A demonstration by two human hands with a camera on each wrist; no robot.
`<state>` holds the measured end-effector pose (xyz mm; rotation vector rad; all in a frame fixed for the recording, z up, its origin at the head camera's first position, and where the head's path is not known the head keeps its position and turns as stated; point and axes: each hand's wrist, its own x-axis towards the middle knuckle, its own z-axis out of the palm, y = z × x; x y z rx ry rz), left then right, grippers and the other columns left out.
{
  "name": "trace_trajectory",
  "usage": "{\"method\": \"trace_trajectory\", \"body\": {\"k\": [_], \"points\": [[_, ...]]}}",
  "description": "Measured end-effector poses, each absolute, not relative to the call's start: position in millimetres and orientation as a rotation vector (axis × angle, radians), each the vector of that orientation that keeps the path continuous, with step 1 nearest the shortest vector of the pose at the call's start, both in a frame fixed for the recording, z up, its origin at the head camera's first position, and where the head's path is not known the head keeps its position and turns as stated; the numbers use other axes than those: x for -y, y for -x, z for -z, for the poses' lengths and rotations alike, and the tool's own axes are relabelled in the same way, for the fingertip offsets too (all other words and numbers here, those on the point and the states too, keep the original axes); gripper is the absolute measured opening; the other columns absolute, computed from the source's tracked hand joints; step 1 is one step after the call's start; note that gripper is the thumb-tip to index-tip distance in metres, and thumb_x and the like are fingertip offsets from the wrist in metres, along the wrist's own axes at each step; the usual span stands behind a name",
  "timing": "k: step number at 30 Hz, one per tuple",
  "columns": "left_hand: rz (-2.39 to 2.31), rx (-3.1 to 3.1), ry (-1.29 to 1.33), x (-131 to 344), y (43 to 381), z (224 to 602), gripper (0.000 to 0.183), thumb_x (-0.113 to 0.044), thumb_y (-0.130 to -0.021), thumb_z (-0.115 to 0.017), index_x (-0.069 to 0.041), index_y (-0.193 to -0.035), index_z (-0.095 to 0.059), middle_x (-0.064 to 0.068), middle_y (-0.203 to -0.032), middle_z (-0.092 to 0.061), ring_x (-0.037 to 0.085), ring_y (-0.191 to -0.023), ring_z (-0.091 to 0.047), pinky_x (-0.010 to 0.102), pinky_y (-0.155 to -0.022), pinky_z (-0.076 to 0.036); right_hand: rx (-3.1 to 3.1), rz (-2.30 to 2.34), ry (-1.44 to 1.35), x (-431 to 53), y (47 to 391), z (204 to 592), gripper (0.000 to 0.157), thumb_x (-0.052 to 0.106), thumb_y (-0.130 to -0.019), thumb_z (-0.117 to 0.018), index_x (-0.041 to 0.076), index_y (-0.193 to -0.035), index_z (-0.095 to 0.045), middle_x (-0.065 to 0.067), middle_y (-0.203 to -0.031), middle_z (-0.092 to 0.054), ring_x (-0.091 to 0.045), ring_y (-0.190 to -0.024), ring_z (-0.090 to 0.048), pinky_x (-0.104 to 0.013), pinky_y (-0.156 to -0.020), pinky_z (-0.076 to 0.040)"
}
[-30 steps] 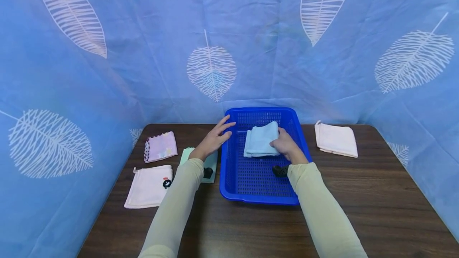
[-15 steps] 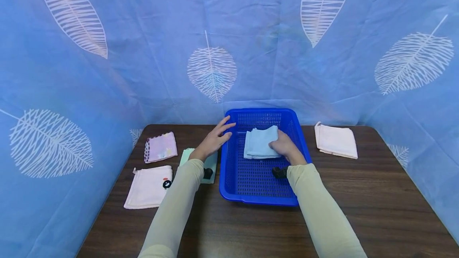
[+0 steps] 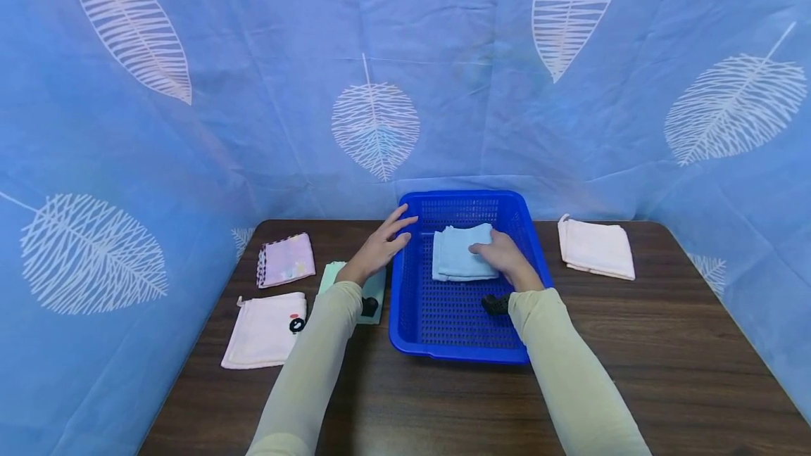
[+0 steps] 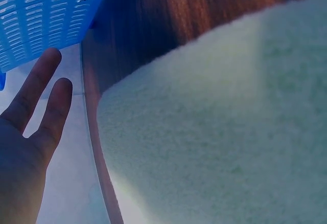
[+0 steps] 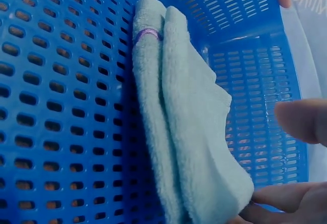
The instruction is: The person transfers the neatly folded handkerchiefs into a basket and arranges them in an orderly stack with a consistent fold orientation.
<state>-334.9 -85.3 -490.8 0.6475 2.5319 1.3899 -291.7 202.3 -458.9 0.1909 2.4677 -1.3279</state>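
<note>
Light-blue folded towel [image 3: 464,252] sits lower than earlier, inside blue basket [image 3: 456,353] at far edge of table [image 3: 633,343], left of nearer right hand [image 3: 507,259]: thumb off, fingers touching corner. Left hand [image 3: 376,248] spread at basket's left rim.

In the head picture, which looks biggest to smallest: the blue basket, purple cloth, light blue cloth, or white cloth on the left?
1. Blue basket
2. White cloth on the left
3. Light blue cloth and purple cloth: too alike to rank; the light blue one is partly covered.
</note>
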Motion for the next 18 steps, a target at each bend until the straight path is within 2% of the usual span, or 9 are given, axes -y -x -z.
{"method": "trace_trajectory", "body": {"k": [10,18], "points": [[-1.403,-2.537,-0.614,84.1,333.4,489.0,0.045,-0.040,-0.108,-0.046,-0.045,-0.152,-0.043,-0.029,-0.168,-0.012,0.024,-0.162,-0.012,0.070,-0.122,-0.022,-2.438,1.320,-0.147,-200.4,290.5,453.3,0.090,0.039,-0.101,-0.055,0.002,-0.163,-0.002,-0.022,-0.172,0.000,-0.044,-0.159,-0.003,-0.061,-0.127,-0.017],[-1.405,-2.527,-0.610,83.4,330.4,487.0,0.045,-0.041,-0.108,-0.046,-0.041,-0.153,-0.043,-0.028,-0.168,-0.011,0.022,-0.162,-0.010,0.068,-0.123,-0.021,-2.431,1.338,-0.141,-197.7,288.8,455.6,0.088,0.038,-0.101,-0.056,0.010,-0.165,-0.003,-0.018,-0.173,0.004,-0.044,-0.159,0.001,-0.064,-0.126,-0.015]]}}
